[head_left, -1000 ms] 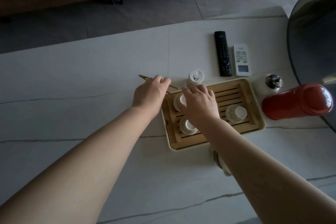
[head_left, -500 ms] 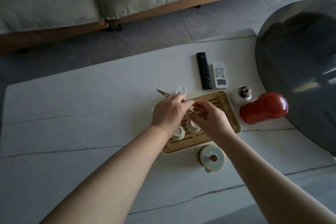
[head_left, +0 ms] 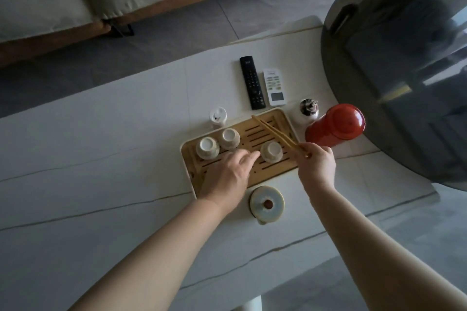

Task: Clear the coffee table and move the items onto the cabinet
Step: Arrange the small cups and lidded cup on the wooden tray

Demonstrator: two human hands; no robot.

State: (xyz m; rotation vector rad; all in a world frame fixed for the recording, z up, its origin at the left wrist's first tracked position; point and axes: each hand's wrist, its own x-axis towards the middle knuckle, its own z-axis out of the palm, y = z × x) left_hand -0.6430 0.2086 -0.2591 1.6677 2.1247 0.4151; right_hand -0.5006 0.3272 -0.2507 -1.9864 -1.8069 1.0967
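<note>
A slatted bamboo tea tray (head_left: pixel 255 174) lies on the white coffee table (head_left: pixel 101 159). Three small pale cups stand on it: one at the far left (head_left: pixel 207 148), one beside it (head_left: pixel 229 138) and one in the middle (head_left: pixel 271 151). My right hand (head_left: pixel 316 166) pinches wooden tongs (head_left: pixel 276 134) at their near end, at the tray's right edge; the tongs reach across the tray's far right corner. My left hand (head_left: pixel 230 175) hovers over the tray's near half with fingers extended toward the middle cup, holding nothing.
Behind the tray lie a black remote (head_left: pixel 252 82) and a white remote (head_left: pixel 274 86). A small white bottle (head_left: pixel 217 116), a patterned jar (head_left: pixel 308 108) and a red flask (head_left: pixel 336 126) flank the tray. A lidded teapot (head_left: pixel 267 204) sits in front. A dark round table (head_left: pixel 404 70) overlaps at right.
The tongs passed from my left hand, at the tray's far left, to my right hand, which carried them to the tray's right side. My left hand let go and opened over the tray.
</note>
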